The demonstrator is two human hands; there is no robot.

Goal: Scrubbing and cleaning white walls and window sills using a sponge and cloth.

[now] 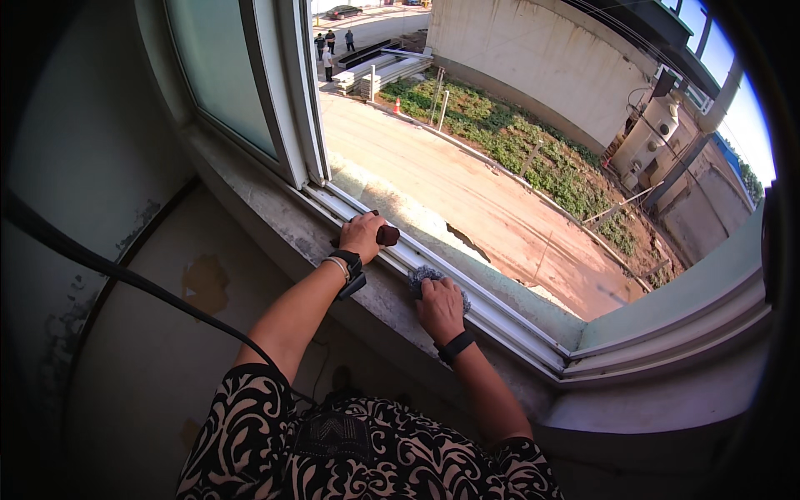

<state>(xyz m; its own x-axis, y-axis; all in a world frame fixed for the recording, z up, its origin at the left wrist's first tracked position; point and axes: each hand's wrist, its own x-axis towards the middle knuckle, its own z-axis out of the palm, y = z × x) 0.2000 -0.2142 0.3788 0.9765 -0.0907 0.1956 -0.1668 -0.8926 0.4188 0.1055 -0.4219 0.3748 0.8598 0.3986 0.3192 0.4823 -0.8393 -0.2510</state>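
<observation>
My left hand rests on the white window track, its fingers around a dark reddish-brown object whose kind I cannot tell. To the right, my right hand grips a grey scouring pad of wire-like mesh and presses it to the same track. Parts of the pad stick out on both sides of the fingers. The track runs diagonally from the sliding window frame at the upper left to the corner at the lower right. Black bands are on both wrists.
A rough, stained sill ledge lies along the track's inner side. Frosted glass fills the left sash. Through the window opening show a dirt road, plants, a wall and several people far below. A black cable crosses at the left.
</observation>
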